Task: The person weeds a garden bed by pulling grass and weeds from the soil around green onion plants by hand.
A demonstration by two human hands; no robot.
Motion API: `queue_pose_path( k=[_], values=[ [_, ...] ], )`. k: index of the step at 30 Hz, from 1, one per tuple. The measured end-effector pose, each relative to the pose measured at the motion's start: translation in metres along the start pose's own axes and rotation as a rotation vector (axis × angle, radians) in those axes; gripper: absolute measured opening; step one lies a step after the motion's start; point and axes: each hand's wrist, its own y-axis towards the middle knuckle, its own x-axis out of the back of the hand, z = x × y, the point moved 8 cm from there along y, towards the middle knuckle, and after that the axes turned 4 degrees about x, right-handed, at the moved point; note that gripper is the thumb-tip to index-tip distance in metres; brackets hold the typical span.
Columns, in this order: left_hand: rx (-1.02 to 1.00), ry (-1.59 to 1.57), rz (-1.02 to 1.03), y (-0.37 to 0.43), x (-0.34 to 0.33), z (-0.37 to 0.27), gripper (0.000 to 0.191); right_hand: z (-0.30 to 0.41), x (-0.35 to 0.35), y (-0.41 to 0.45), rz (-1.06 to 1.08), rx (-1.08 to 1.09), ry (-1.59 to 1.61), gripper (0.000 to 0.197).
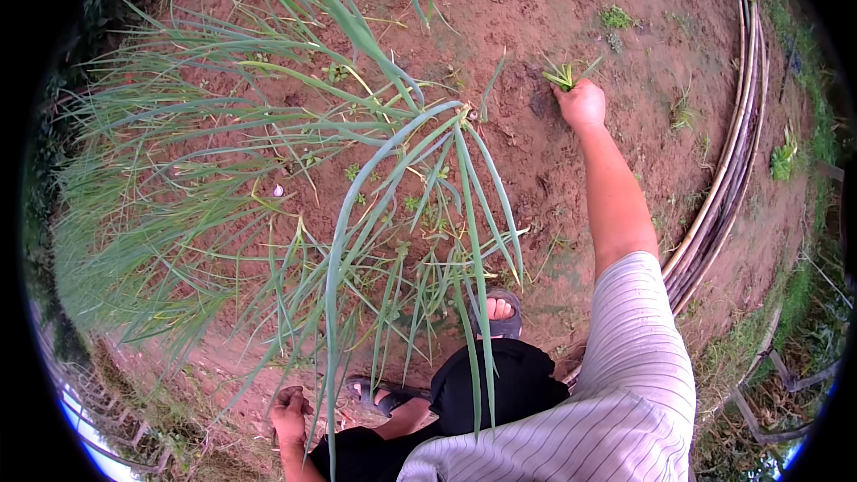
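My right hand (584, 104) reaches far forward over the bare soil and grips a small tuft of green weeds (564, 77), whose leaves stick out past the fingers. Beside it is a dark, damp patch of soil (541, 95). My left hand (291, 408) hangs low near my knee, its fingers curled, with nothing visible in them. Between the hands, long green onion plants (375, 181) lean and arch across the view. Their leaves partly cover the ground and my black trousers (502, 381).
Several long poles (733, 140) lie bundled along the right. Small weeds (616, 17) dot the reddish soil (509, 7). A pale purple bulb piece (278, 191) lies among the onions. My sandalled feet (499, 311) stand at the bed's near side. A rail (756, 415) runs at the lower right.
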Motion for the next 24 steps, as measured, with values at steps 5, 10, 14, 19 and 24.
queue_pose_path(
  k=[5,10,14,19,24],
  values=[
    [-0.005,0.010,-0.029,-0.001,-0.001,-0.005,0.014,0.022,-0.008,0.000,-0.047,0.250,-0.177,0.046],
    [-0.024,0.020,-0.013,0.000,-0.006,-0.009,0.014,-0.031,0.003,0.002,-0.183,-0.121,0.211,0.048],
    [-0.001,0.029,-0.027,-0.003,0.000,-0.005,0.013,-0.026,0.001,-0.001,-0.092,-0.232,0.131,0.046],
    [-0.029,0.020,-0.014,0.003,0.002,-0.001,0.012,-0.004,-0.004,0.022,-0.067,0.046,0.006,0.041],
    [-0.030,0.029,0.005,0.002,-0.008,-0.007,0.012,-0.020,0.005,0.016,-0.310,-0.009,-0.077,0.040]
  ],
)
